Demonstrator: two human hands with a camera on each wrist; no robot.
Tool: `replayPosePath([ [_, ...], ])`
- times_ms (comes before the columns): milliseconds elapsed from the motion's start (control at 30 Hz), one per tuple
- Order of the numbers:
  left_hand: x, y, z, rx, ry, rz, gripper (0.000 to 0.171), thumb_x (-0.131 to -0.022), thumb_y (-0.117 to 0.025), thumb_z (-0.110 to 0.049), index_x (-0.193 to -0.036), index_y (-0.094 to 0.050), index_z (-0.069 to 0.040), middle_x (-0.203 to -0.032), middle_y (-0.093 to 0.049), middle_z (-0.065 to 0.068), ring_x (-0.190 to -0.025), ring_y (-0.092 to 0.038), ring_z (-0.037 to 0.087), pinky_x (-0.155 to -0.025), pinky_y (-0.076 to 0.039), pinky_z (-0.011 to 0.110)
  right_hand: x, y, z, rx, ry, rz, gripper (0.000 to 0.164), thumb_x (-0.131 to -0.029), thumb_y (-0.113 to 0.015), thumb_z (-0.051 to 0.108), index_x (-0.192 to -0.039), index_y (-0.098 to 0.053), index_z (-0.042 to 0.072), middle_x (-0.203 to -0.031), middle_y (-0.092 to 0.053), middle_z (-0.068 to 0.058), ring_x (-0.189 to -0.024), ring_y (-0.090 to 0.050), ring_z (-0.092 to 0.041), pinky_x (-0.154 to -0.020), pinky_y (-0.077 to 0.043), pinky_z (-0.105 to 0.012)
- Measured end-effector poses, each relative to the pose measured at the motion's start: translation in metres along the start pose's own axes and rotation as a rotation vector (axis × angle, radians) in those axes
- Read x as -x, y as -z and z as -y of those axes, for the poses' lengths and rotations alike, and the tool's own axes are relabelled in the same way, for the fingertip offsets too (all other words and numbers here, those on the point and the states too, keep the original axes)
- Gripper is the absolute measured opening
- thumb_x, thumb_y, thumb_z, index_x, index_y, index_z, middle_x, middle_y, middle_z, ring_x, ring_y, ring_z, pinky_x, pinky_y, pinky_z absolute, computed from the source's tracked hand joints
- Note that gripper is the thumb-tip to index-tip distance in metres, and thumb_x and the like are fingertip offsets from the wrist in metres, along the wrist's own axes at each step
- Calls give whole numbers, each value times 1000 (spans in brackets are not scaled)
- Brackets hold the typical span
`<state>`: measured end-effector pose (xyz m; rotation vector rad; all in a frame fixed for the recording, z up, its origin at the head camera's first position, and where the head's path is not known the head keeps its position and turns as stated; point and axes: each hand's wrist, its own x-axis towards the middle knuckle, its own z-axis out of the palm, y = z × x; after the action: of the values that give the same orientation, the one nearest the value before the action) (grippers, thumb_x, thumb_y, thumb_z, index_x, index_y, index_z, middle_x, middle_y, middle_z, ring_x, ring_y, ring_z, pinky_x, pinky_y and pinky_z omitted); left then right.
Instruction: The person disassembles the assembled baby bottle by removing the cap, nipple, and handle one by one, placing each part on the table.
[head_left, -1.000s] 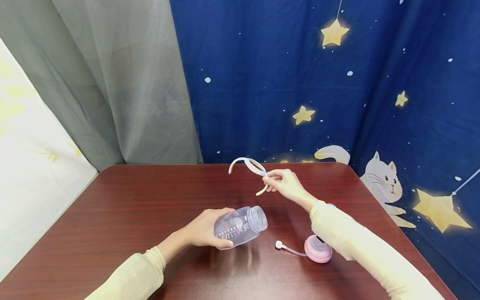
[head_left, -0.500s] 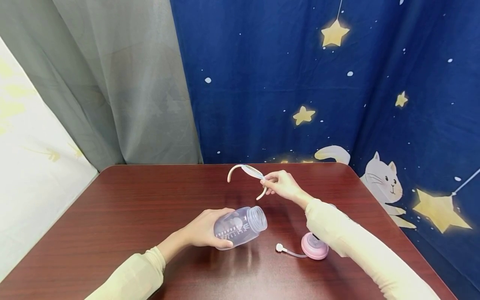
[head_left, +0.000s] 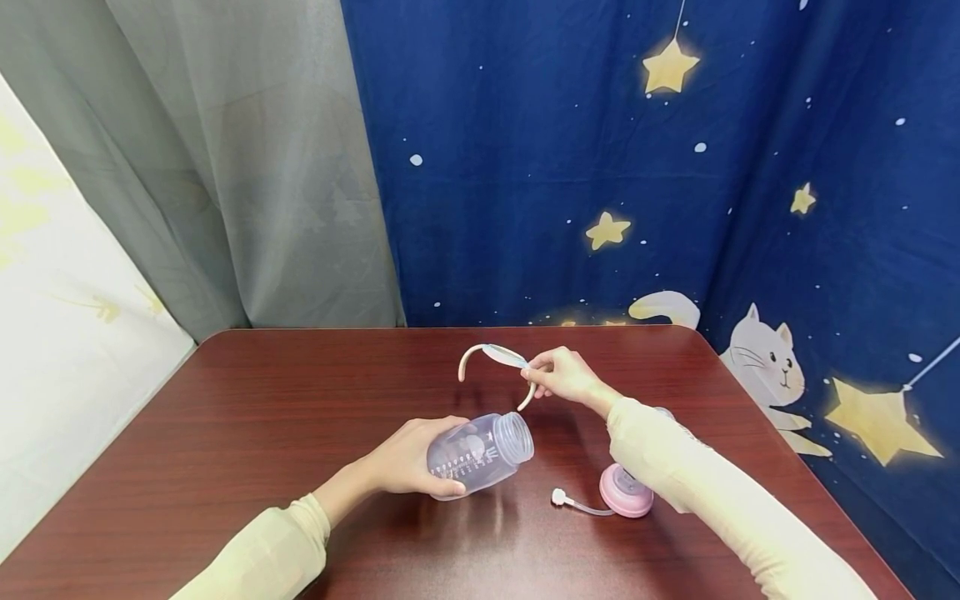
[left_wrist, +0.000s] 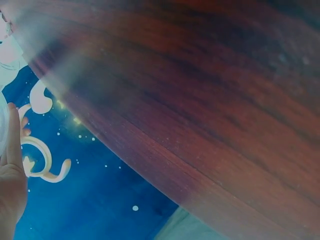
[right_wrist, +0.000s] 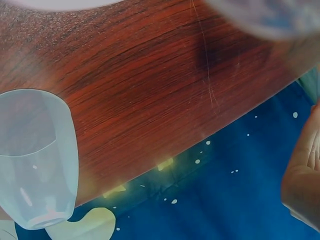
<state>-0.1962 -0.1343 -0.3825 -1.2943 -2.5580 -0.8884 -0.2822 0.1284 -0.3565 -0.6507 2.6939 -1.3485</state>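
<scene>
In the head view my left hand grips a clear baby bottle round its body. The bottle is tilted, its uncapped threaded neck pointing right. Above that neck my right hand pinches a pale bottle handle, a ring with two curved grips. One grip hangs just over the mouth, seemingly apart from it. At the left edge of the left wrist view, the handle shows beside the left hand. Only part of the right hand appears in the right wrist view.
A pink bottle lid lies by the right forearm, its straw ending in a white weight. A translucent cover stands on the table, mostly behind the right sleeve in the head view. Curtains hang beyond the table's far edge.
My right hand has lowered the handle toward the bottle's mouth. The pink lid appears shifted slightly left. My left hand and the bottle have stayed almost still.
</scene>
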Motion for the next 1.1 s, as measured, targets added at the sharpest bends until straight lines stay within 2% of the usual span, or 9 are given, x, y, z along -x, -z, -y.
replayPosePath([
  [267,0,0,0,-5,6,0,70,-62,-70,-51,-117,-51,-12,-90,-58,-9,-75,-52,3,-63,-43,21,1,-1,-3,41,-38,47,15,-82,-61,10,-88,-65,-4,-61,-62,-7,-59,-62,-27,-53,-49,-30],
  [467,0,0,0,-4,-1,-3,70,-62,-70,-52,-117,-51,-12,-90,-57,-9,-75,-52,3,-63,-43,20,5,-2,-3,51,-37,86,17,-83,-60,8,-89,-64,-7,-61,-61,-9,-58,-61,-27,-54,-49,-37],
  [767,1,0,0,2,1,3,69,-62,-70,-51,-116,-51,-12,-90,-57,-9,-74,-51,3,-63,-43,20,8,-4,-6,65,-62,125,17,-83,-59,7,-90,-63,-8,-60,-61,-8,-56,-61,-27,-54,-48,-38],
  [1100,0,-1,1,1,-8,-2,70,-63,-69,-52,-117,-50,-13,-91,-57,-9,-75,-52,3,-63,-43,20,8,-6,-13,92,-104,141,17,-83,-60,9,-89,-64,-7,-60,-61,-7,-52,-59,-18,-48,-46,-25],
])
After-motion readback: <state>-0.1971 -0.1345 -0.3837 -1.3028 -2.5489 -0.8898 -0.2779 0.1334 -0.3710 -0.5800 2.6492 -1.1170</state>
